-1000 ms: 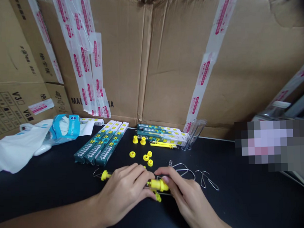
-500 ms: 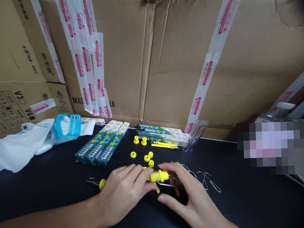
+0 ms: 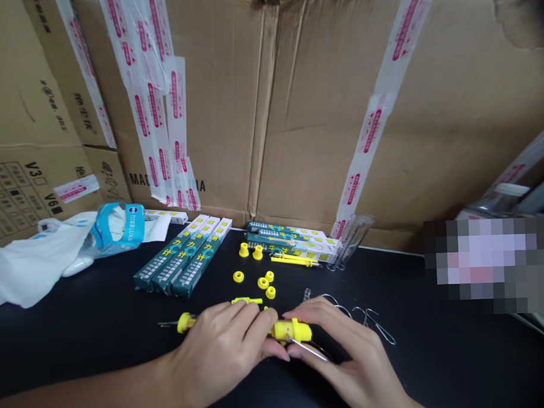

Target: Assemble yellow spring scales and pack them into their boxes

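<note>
The left hand grips a tube at the near side of the worktop; the right hand brackets its yellow cap, whether clamped, one cannot tell.

End cap yellow; wire silver; cartons teal and white, yellow-lettered; tabletop black; tape white, red-printed.

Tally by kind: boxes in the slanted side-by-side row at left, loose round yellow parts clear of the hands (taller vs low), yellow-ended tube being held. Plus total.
Green-and-white boxes: 3
Taller yellow flanged parts: 2
Low round yellow parts: 4
Yellow-ended tube: 1
Total: 10
</note>
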Available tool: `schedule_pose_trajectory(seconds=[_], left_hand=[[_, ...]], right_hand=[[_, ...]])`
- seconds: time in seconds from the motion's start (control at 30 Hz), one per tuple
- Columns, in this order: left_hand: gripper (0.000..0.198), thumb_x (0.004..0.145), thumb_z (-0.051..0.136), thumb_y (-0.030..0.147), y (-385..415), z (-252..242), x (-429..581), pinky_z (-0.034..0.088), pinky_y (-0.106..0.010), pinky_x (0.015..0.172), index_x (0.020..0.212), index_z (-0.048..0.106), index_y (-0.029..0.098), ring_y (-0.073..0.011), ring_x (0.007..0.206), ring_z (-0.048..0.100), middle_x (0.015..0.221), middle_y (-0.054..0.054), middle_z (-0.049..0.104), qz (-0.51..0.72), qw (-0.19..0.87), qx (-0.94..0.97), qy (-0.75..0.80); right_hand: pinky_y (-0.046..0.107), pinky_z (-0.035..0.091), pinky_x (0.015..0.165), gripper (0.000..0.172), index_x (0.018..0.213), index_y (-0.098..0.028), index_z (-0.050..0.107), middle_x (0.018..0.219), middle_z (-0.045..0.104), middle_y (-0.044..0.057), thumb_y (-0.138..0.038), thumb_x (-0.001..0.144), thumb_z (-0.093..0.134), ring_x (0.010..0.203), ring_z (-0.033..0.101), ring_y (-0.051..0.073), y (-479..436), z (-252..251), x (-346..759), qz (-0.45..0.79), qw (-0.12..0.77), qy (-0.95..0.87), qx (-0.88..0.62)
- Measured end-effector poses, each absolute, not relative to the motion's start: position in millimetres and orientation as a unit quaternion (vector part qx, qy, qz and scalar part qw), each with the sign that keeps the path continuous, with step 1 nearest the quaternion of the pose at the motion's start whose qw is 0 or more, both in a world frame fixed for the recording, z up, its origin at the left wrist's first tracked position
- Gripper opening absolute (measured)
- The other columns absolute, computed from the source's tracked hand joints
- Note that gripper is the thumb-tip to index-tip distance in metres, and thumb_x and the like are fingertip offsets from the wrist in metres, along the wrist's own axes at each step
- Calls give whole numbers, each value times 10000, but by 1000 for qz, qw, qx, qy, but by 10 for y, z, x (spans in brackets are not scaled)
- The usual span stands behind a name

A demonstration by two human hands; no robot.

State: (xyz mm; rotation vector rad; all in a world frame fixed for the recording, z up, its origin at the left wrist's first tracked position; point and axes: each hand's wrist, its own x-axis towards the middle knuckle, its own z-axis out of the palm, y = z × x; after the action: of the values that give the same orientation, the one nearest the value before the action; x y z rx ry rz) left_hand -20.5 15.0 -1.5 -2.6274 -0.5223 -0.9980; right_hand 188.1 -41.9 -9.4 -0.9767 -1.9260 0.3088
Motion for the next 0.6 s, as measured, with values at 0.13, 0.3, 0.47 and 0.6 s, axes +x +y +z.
schedule_pose_trajectory(seconds=[0.13,0.3,0.47,0.6], left_hand=[[414,1071,330,404,117,15,-219,451,-302,493,964,612,121,-169,558,658,668,-4,664,-336,178,-908,-175],[406,1075,338,378,80,42,-228,409,-316,466,984,614,94,-168,508,618,632,0,633,-317,236,-902,-173],[411,1086,296,353,84,26,-214,403,-314,461,924,590,117,-177,514,630,631,-14,639,-303,243,-903,-182],[401,1090,276,327,83,6,-211,403,-322,444,885,561,132,-186,502,626,625,-19,632,-299,244,-904,-182]], right_hand=[[261,572,752,211,1083,-259,685,921,744,11,-250,879,739,816,705,178,-426,-89,1863,182,485,-755,-402],[259,573,771,235,1061,-277,710,933,756,3,-265,837,782,834,715,186,-426,-101,1844,209,492,-736,-415],[302,565,788,174,1061,-256,709,930,751,27,-228,890,718,848,697,209,-425,-83,1786,155,505,-742,-413],[335,561,785,133,1046,-225,697,912,743,48,-237,914,685,840,683,227,-417,-68,1749,132,512,-747,-402]])
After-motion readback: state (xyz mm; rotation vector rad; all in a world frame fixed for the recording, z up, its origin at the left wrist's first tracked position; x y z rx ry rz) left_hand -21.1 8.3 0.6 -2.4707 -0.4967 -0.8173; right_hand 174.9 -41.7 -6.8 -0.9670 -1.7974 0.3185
